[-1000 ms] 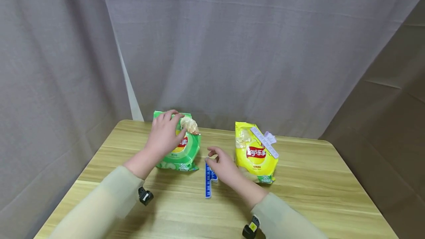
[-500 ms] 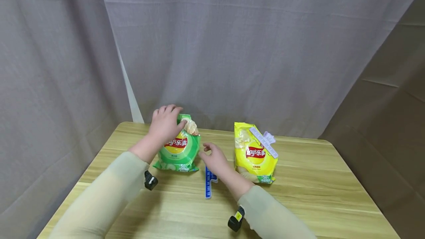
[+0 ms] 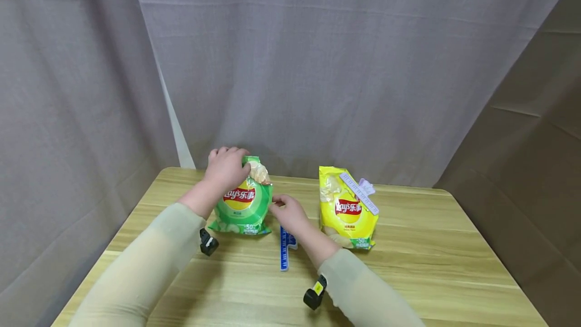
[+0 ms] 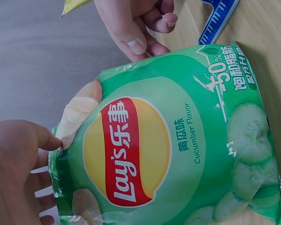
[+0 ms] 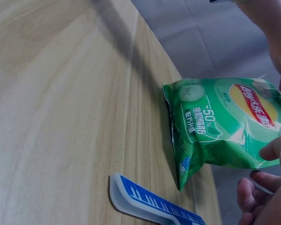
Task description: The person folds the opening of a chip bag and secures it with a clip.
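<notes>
A green bag of chips (image 3: pixel 238 213) stands near the back left of the table, its printed front toward me. My left hand (image 3: pixel 225 169) grips its top left edge; in the left wrist view the thumb lies in front and the fingers go behind. Close by the bag's right edge is my right hand (image 3: pixel 292 216), thumb and fingers apart and slightly bent. In the right wrist view its thumb (image 5: pixel 271 149) overlaps the bag's side; contact is unclear. Under the right hand a blue bag clip (image 3: pixel 284 256) lies on the wood, partly covered.
To the right leans a yellow bag of chips (image 3: pixel 349 226), with a pale purple clip (image 3: pixel 359 194) slanted across its upper right corner. A grey curtain (image 3: pixel 290 64) hangs right behind the wooden table (image 3: pixel 422 266).
My left hand has shifted from over the green bag's front to its top left edge, uncovering the logo. The right hand has moved left from the blue clip to the bag's right edge.
</notes>
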Demonstrator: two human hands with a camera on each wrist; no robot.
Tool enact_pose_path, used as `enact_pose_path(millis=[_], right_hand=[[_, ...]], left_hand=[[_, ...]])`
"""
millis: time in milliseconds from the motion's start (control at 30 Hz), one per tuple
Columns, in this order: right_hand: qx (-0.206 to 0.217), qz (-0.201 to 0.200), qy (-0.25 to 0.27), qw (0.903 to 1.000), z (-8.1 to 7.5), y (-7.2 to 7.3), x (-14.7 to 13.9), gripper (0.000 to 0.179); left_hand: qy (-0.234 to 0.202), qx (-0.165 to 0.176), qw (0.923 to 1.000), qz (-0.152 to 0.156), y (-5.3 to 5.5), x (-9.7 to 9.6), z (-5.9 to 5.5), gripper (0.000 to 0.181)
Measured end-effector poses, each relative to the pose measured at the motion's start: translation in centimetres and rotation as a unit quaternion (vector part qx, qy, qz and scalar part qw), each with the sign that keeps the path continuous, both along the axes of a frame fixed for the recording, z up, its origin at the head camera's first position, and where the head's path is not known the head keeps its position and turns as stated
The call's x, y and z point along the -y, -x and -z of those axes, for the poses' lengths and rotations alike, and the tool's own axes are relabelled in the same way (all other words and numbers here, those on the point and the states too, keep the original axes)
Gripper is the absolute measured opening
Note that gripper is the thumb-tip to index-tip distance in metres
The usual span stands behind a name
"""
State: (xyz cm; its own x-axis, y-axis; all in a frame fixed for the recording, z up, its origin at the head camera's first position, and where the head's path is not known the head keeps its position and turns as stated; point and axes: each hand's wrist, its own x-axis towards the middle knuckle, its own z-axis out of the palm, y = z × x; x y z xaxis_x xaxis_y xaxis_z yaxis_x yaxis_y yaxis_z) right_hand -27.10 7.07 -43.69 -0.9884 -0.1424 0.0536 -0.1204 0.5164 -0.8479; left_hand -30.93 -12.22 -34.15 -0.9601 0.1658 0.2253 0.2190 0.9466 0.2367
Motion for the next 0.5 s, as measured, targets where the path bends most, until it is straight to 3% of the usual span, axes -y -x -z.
enact_pose_path(millis=[500], right_hand=[[0.006,-0.004,-0.003,1.0000,0.53,0.39,0.23,0.027]], left_hand=[[-0.046,-0.001,0.9988,0.014,-0.45,0.30,-0.59,0.032]])
